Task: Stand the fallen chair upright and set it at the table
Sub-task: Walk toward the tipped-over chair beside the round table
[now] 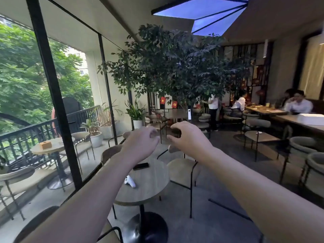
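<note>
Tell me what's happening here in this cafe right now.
A person holds both bare hands out over a small round table, the left hand and right hand empty, fingers curled, gripping nothing. A phone and a white controller lie on it. The chair beside it stands upright.

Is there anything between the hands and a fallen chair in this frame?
No fallen chair shows here. Both hands, left hand and right hand, are raised empty above the round table, fingers curled. The chairs near it, one at right and one behind, stand upright, so nothing visible can be judged as blocking.
</note>
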`<state>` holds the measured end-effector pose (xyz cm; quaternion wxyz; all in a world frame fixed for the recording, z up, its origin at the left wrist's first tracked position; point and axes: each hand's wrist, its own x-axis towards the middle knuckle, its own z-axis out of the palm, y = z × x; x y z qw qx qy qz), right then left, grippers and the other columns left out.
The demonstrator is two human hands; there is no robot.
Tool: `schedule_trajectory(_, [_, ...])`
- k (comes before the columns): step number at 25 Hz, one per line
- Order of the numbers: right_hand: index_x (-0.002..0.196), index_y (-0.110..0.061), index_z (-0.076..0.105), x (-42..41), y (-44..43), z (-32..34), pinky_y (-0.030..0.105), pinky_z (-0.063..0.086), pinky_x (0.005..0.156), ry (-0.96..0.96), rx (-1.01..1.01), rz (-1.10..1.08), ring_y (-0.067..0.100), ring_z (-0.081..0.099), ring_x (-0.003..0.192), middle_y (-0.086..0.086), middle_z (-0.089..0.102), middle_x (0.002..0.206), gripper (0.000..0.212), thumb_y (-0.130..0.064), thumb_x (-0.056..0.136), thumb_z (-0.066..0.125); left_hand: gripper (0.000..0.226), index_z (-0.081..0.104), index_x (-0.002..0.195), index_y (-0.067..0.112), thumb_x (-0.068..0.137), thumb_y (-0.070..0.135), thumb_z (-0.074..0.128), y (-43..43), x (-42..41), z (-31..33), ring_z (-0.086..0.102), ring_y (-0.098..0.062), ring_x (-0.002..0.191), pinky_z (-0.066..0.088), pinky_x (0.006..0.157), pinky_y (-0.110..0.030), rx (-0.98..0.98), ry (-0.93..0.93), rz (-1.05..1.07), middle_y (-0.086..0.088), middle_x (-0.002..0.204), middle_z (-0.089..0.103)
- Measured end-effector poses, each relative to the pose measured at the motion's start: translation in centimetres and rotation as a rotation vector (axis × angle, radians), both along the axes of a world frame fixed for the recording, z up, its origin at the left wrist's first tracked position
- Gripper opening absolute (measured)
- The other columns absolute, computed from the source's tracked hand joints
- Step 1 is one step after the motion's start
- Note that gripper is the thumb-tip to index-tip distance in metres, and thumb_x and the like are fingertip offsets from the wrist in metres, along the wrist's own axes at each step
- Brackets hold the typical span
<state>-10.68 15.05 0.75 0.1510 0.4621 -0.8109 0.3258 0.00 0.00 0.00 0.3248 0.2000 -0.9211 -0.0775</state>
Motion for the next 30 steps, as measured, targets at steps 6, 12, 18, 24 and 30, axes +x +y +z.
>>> schedule_trajectory(6, [0.131, -0.021, 0.064, -3.4, 6.8, -0.1, 0.04, 0.049, 0.101, -0.01, 0.011, -0.056, 0.022, 0.071, 0.1, 0.001, 0.066, 0.127, 0.041, -0.043, 0.096, 0.064, 0.032, 0.065, 0.117, 0.024, 0.094, 0.042, 0.051, 6.5, -3.9, -0.3, 0.059, -0.021, 0.101, 0.052, 0.085, -0.04, -0.001, -0.036, -0.017, -0.001, 0.112, 0.065])
schedule_trajectory(12, [0.136, -0.018, 0.061, -9.2, 14.8, -1.0, 0.043, 0.051, 0.097, -0.005, 0.034, -0.037, 0.021, 0.062, 0.114, 0.002, 0.067, 0.126, 0.047, -0.042, 0.096, 0.063, 0.033, 0.065, 0.116, 0.024, 0.093, 0.043, 0.052, 14.7, -9.1, -1.7, 0.059, -0.018, 0.109, 0.052, 0.087, -0.04, 0.04, 0.003, 0.005, 0.003, 0.117, 0.067])
schedule_trajectory(18, [0.129, -0.019, 0.065, -15.8, 22.3, -1.7, 0.046, 0.051, 0.096, -0.022, 0.054, -0.055, 0.024, 0.06, 0.113, 0.002, 0.066, 0.124, 0.042, -0.043, 0.094, 0.064, 0.031, 0.063, 0.118, 0.026, 0.095, 0.042, 0.05, 23.1, -16.1, -2.4, 0.059, -0.018, 0.109, 0.052, 0.084, -0.038, 0.043, -0.026, -0.017, 0.003, 0.118, 0.063])
schedule_trajectory(24, [0.125, -0.022, 0.067, -21.0, 26.4, -1.8, 0.044, 0.052, 0.093, -0.059, 0.041, -0.115, 0.025, 0.061, 0.108, 0.002, 0.066, 0.117, 0.035, -0.04, 0.094, 0.063, 0.031, 0.064, 0.12, 0.025, 0.097, 0.04, 0.051, 26.7, -22.8, -1.8, 0.056, -0.021, 0.115, 0.051, 0.089, -0.039, 0.016, -0.047, -0.051, 0.004, 0.12, 0.065])
schedule_trajectory(30, [0.126, -0.017, 0.066, -26.2, 28.0, -2.2, 0.047, 0.051, 0.095, -0.043, 0.056, -0.192, 0.027, 0.06, 0.114, 0.006, 0.066, 0.124, 0.037, -0.039, 0.096, 0.062, 0.031, 0.062, 0.114, 0.029, 0.093, 0.047, 0.047, 26.7, -28.8, -3.0, 0.058, -0.018, 0.107, 0.054, 0.083, -0.043, -0.005, -0.08, -0.119, 0.006, 0.11, 0.064])
